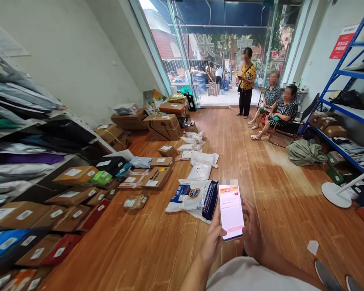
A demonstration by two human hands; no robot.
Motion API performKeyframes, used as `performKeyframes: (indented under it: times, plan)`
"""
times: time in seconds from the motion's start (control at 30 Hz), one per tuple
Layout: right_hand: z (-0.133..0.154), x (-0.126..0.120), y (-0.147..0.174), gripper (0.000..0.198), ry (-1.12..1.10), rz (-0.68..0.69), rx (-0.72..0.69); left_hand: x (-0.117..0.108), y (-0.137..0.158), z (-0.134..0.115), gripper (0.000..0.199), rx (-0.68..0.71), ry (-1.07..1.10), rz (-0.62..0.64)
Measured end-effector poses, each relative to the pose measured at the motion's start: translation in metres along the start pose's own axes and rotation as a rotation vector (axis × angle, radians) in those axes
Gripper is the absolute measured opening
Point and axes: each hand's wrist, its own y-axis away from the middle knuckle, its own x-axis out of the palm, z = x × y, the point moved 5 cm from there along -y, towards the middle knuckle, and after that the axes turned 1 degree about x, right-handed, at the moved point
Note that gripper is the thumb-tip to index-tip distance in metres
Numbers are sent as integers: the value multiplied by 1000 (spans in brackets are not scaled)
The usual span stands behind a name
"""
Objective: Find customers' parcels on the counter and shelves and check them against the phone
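A slim phone [231,214], lit white with orange atop, tilts slightly in the left fingers [219,231].

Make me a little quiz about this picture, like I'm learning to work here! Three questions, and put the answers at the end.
1. Fill in the gap: The left hand is holding a ____.

2. True or false: The blue shelf stands on the right side of the picture.

3. Pick one: What is the main colour of the top on the standing person?
A. Red
B. Yellow
C. Green

Key:
1. Phone, with its screen lit.
2. True.
3. B.
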Motion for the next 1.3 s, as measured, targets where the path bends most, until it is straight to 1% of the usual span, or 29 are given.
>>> performKeyframes:
  times: [0.13,0.23,0.3,0.37,0.5,0.6,0.67,0.8,0.87,0.93,1.03,1.1,1.23,1.3]
  plan:
    - [3,-1,0,56,36,-8,-51,6,7,-9,112,-32,-5,-4]
    - [12,-5,-5,53,150,-16,-147,2,4,-3,111,-16,31,3]
    - [18,-6,-9,55,234,-6,-234,-3,-1,3,112,24,67,-6]
    - [22,-7,-11,57,298,9,-288,-7,-4,9,113,40,84,-17]
    - [17,-5,-13,59,358,17,-235,-10,-5,13,111,39,74,-33]
    - [14,-5,-8,63,301,-48,-225,-7,-3,10,111,18,62,-9]
    - [10,-5,-6,68,204,-61,-169,-4,0,6,111,-9,51,14]
    - [-3,-1,-10,77,-103,20,98,4,7,-5,103,-19,28,13]
    - [-4,2,-18,71,-269,61,227,8,9,-9,99,-21,8,7]
    - [-3,6,-29,60,-416,86,352,10,9,-10,99,-29,-14,2]
    - [0,10,-44,50,-527,37,494,8,7,-7,101,-22,-42,-18]
    - [1,12,-51,49,-505,-14,527,3,4,-1,102,-15,-68,-57]
    - [2,15,-55,50,-355,-138,476,-11,0,13,108,-83,-151,-122]
    - [2,16,-54,52,-351,-177,467,-15,0,15,108,-96,-168,-125]
